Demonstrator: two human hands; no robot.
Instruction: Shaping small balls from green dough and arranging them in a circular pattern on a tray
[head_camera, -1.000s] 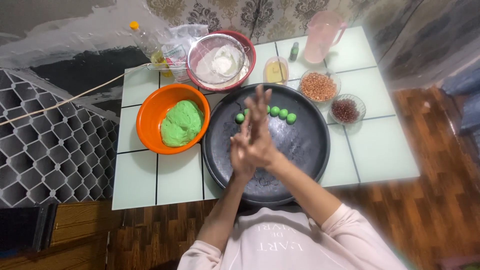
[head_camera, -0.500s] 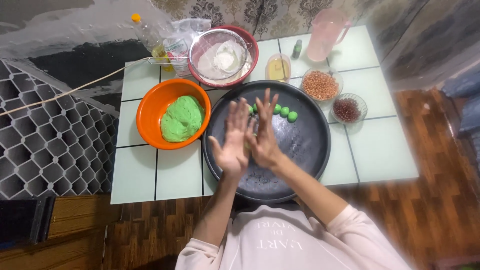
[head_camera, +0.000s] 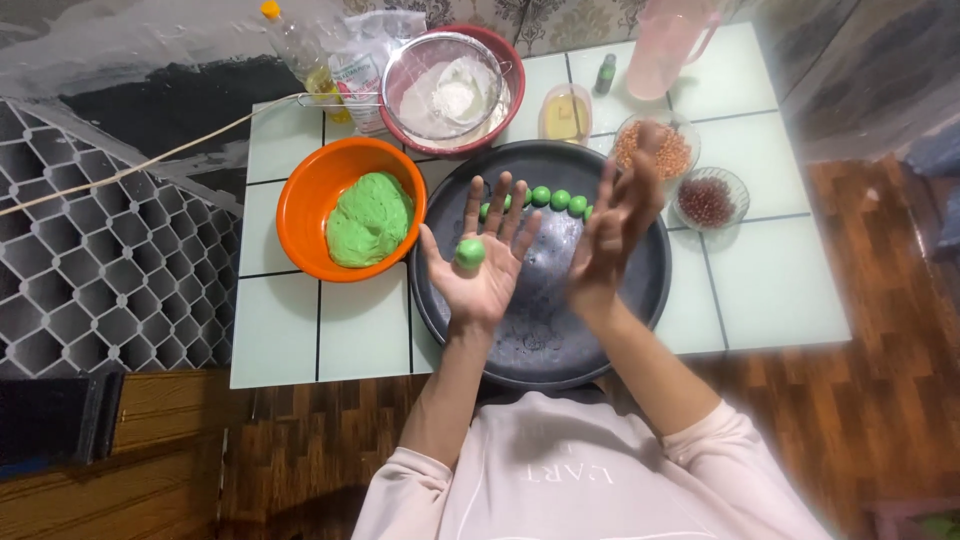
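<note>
One small green dough ball (head_camera: 470, 252) sits on the flat palm of our left hand (head_camera: 483, 262), fingers spread and nothing curled around it, so that grip is open and only cradling the ball. Our right hand (head_camera: 612, 222) is raised just beside it, edge-on to the camera, fingers loosely extended and holding nothing. Both hands hover above the big round black tray (head_camera: 545, 340), which rests on the pale tiled table (head_camera: 770, 290).

Along the far side of the tray we count a short row of finished green balls (head_camera: 555, 198), touching or nearly touching one another; some are partly hidden behind our fingers, so we cannot give the exact number. To the left, the orange bowl (head_camera: 305, 215) holds a large lump of green dough (head_camera: 369, 218), far more than what has been shaped.

We judge the work to be at an early stage: a few balls are done, one more looks round and ready in the palm, most of the tray is bare, and the bulk of the dough remains unportioned. Small glass bowls of fillings (head_camera: 706, 200) stand near the tray's right edge.
</note>
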